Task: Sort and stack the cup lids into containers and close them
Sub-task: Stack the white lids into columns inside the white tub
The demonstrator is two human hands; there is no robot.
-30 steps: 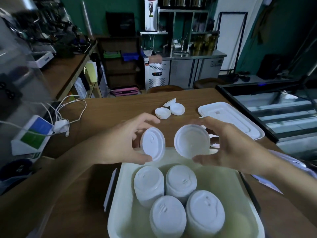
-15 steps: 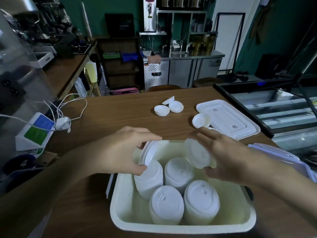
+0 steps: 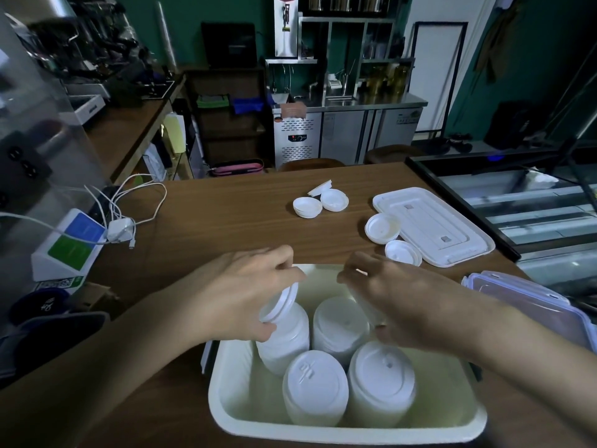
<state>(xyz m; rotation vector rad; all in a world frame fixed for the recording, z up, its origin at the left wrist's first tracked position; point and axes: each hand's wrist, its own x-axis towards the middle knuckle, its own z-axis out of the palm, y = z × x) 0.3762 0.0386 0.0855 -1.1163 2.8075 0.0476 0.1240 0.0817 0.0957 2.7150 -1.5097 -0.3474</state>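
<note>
- White plastic cup lids stood in four upright stacks point(image 3: 315, 383), tops up, inside a cream container point(image 3: 339, 431) on the near side of the wooden tabletop point(image 3: 226, 208).
- The left hand's point(image 3: 239, 295) fingers gripped one lid point(image 3: 281, 302), tilted steeply over the back-left stack.
- The right hand point(image 3: 407, 305) curled round another lid point(image 3: 365, 305), largely hidden.
- Embossed marks on the lids were unreadable.
- Loose lids point(image 3: 382, 227), a flat container lid point(image 3: 433, 224) and a clear box point(image 3: 529, 305) lay nearby.

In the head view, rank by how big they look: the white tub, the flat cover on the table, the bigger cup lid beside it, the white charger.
1. White tub, largest, though also nearest the camera.
2. Flat cover.
3. Cup lid.
4. Charger, only slightly smaller than the lid.
</note>
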